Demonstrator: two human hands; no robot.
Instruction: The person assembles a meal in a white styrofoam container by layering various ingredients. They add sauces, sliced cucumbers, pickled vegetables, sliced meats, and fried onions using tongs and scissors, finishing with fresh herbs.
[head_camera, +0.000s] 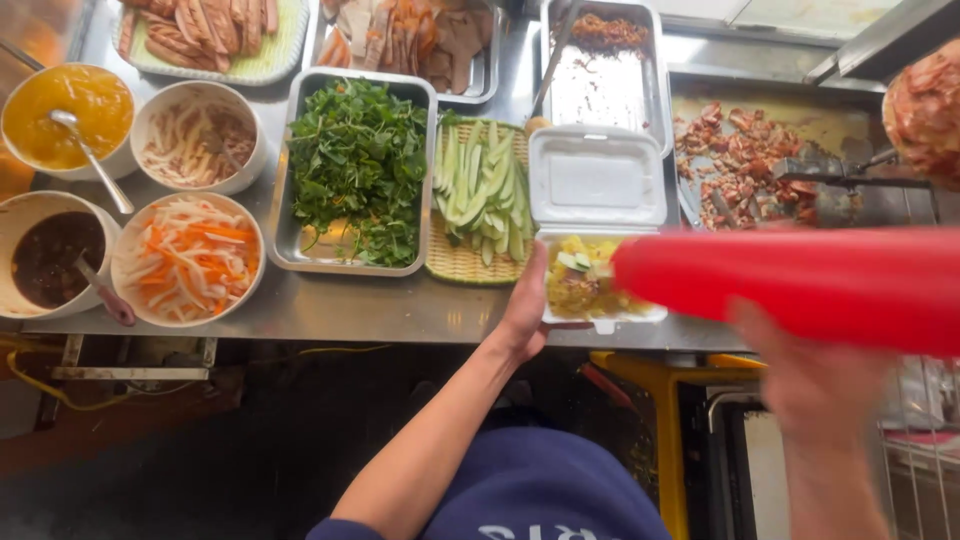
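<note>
A steel tabletop (400, 315) crowded with bowls and trays of food was seen, at whose front edge an open white foam box (598, 215) of rice was steadied by the left hand (527, 305), fingers pressed flat against its side. The box was judged light, soft and easily crushed, best held low at its walls. A red squeeze bottle (800, 285), probably slick and yielding, was gripped at mid-body by the blurred right hand (810, 385), its long axis lying level with the tip pointed left over the box.
</note>
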